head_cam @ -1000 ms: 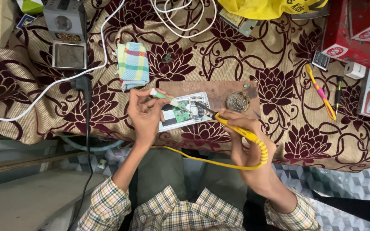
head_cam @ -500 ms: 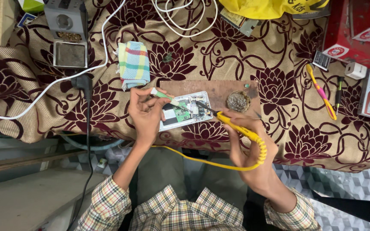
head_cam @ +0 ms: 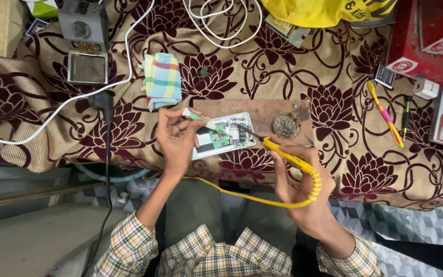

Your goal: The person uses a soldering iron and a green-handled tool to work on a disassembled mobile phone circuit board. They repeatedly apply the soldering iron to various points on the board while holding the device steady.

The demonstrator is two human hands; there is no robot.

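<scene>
Your left hand (head_cam: 176, 138) was curled shut around a slim pale-green tool (head_cam: 199, 119), pinched between thumb and fingers, with its point angled down onto the opened phone (head_cam: 222, 136). Your right hand (head_cam: 298, 177) was closed in a pen-like grip on the yellow soldering iron (head_cam: 288, 156), whose dark tip reached left to the phone's exposed circuit board, close to the point of the green tool. The iron's yellow cord (head_cam: 252, 197) looped from the handle down off the near edge of the desk (head_cam: 344, 123) and across your lap.

The phone lay back-open on a brown wooden board (head_cam: 267, 110), at the board's left end, near the desk's near edge and roughly in the middle of the scene. A ball of brass cleaning wool (head_cam: 286, 124) sat on the same board just right of the phone, beside your right knuckles.

A floral maroon-and-tan cloth covered the desk. A folded checked cloth (head_cam: 163, 79) lay just beyond your left hand. Farther left stood a grey soldering station (head_cam: 84, 41), with a white cable (head_cam: 129, 61) running past it. To the right lay a yellow-and-pink tool (head_cam: 385, 114) and red boxes (head_cam: 416, 41), well apart from both hands.
</scene>
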